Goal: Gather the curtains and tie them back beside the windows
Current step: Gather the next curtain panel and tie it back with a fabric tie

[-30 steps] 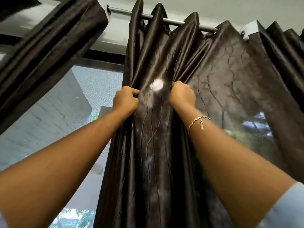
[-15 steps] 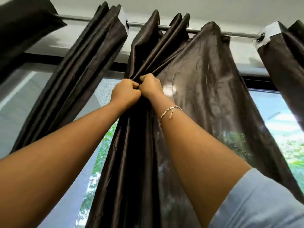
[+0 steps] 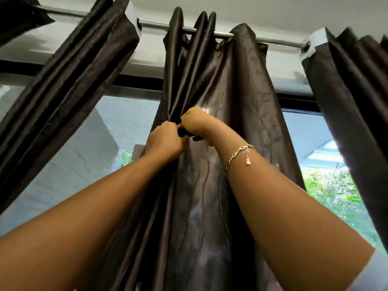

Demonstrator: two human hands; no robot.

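1. The window point(image 3: 100, 143) filled the background behind everything, its dark frame running across just under the rod.
2. The middle curtain point(image 3: 241, 97), dark and glossy, hung from the centre stretch of the rod. Its left part was bunched into tight pleats and its right part spread flatter.
3. The left curtain point(image 3: 69, 80) hung gathered from the rod's left portion and slanted away toward the lower left, well apart from both hands.
4. The right curtain point(image 3: 357, 101) hung bunched at the rod's right end, also apart from the hands.
5. The rod point(image 3: 155, 25), a thin metal bar, ran bare between the three curtains.
6. The left hand point(image 3: 165, 141) reached up below the pleats, fingers point(image 3: 173, 128) curled tightly into a fist on a fold at the middle curtain's left edge.
7. The right hand point(image 3: 195, 122) sat just above and touching the left hand. It was likewise closed, its fingers point(image 3: 185, 120) pinching the same gathered folds. The cloth ran up from both fists to the rod and hung down below them between the forearms.
8. A pale sleeve point(image 3: 373, 276) showed at the lower right.
9. A chain bracelet point(image 3: 239, 153) with a small charm circled the right wrist.
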